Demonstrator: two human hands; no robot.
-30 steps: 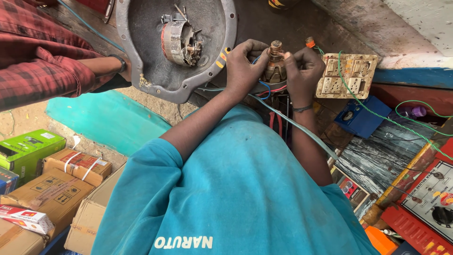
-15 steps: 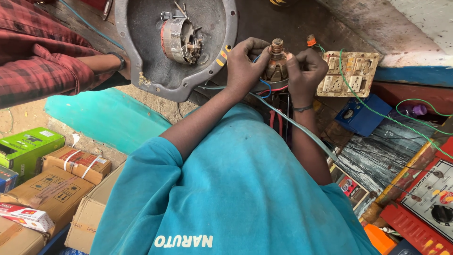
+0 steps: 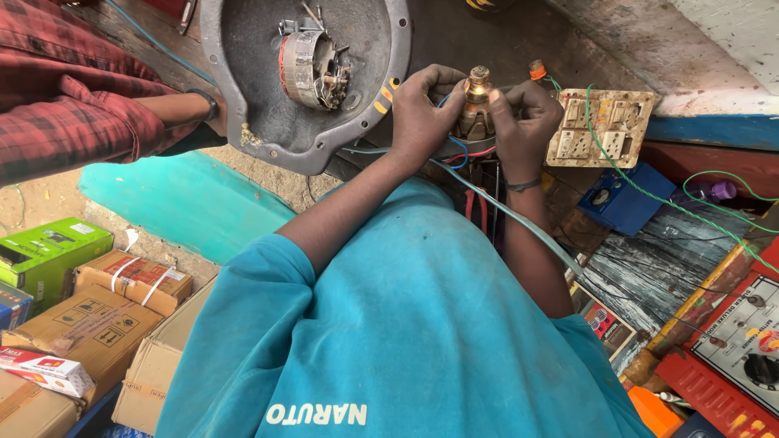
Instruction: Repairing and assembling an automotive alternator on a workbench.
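Fingers of left hand [image 3: 422, 109] and right hand [image 3: 523, 122] around one brass lamp holder [image 3: 477, 101].

Worn wooden bench [image 3: 673, 243], teal painted ledge [image 3: 178, 203], stacked cardboard boxes [image 3: 97, 324], daylight

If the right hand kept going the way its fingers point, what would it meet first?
The right hand points left at the small brass part it already touches; beyond that, probably the left hand.
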